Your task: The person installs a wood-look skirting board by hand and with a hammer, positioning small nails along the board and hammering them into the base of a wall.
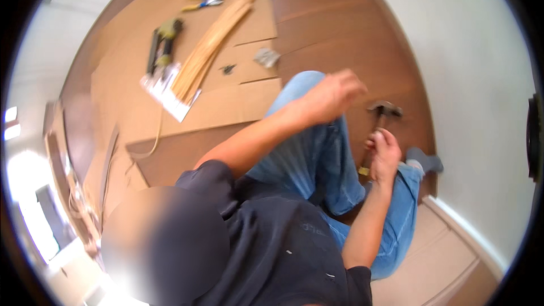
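Note:
My right hand (386, 153) is closed around the handle of a claw hammer (385, 109). The hammer's dark metal head points away from me, and the yellow-tipped handle end comes out below my fingers. My left hand (339, 92) hovers past my bent left knee, to the left of the hammer head. Its fingers look partly curled and are smeared by motion, so I cannot make out whether anything is in them. Both forearms are bare, and my legs in blue jeans (300, 158) are folded on the floor.
Flattened cardboard (215, 116) on the wood floor (317, 17) bears wooden strips (212, 39), a green-black nail gun (164, 45), yellow-handled pliers (204, 1), a small dark piece (228, 69) and a clear packet (266, 56). A pale wall (470, 79) with a baseboard runs along the right.

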A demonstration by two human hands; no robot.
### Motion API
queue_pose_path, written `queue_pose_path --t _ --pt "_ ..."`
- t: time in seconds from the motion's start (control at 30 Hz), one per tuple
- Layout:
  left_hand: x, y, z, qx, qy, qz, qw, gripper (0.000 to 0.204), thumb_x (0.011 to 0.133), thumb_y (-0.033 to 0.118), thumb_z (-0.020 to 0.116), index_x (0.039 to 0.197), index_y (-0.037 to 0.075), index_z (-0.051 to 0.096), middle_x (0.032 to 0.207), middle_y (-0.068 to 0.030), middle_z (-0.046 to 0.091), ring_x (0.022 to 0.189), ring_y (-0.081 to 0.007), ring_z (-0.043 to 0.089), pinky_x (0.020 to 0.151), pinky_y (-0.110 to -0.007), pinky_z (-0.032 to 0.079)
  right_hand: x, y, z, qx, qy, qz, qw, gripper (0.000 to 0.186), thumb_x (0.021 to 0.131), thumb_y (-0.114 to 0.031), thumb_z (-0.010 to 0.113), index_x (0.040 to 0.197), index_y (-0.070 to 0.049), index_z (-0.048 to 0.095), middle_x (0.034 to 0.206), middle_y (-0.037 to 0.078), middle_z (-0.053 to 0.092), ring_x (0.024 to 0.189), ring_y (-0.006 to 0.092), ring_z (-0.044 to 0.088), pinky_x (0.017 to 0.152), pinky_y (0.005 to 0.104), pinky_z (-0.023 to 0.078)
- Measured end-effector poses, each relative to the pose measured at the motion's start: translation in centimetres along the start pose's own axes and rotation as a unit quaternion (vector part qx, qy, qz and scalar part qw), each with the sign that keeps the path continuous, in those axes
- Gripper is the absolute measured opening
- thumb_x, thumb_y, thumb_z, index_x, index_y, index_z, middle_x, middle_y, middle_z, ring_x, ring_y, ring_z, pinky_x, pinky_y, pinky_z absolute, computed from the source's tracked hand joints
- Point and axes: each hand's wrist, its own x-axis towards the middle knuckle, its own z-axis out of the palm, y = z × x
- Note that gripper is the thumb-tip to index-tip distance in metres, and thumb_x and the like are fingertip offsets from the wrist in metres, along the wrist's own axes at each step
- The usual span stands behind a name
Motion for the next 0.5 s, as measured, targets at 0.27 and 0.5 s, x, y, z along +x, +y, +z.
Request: queue_pose_path --t 0.27,0.5 --pt "2.0 7.5 4.0 0.061 -0.202 0.151 0.966 0.033 0.084 0.006 0.064 0.115 0.006 0.075 0.106 -0.0118 0.074 0.101 -0.0313 0.070 0.089 -0.040 0.055 0.8 -1.6 0.2 -0.004 -0.153 0.070 0.986 0.015 0.103 -0.014 0.061 0.105 -0.001 0.069 0.083 0.004 0.068 0.069 0.0118 0.062 0.059 0.0274 0.051" --pt "7.5 10.2 7.0 0.276 -0.320 0.184 0.888 0.026 0.088 0.001 0.063 0.111 0.006 0.075 0.106 -0.0135 0.073 0.099 -0.0331 0.070 0.087 -0.042 0.056 4.8 0.5 -5.7 -0.045 -0.142 0.023 0.989 0.026 0.097 -0.026 0.073 0.103 -0.001 0.067 0.082 0.007 0.069 0.076 0.0154 0.066 0.069 0.0320 0.056"
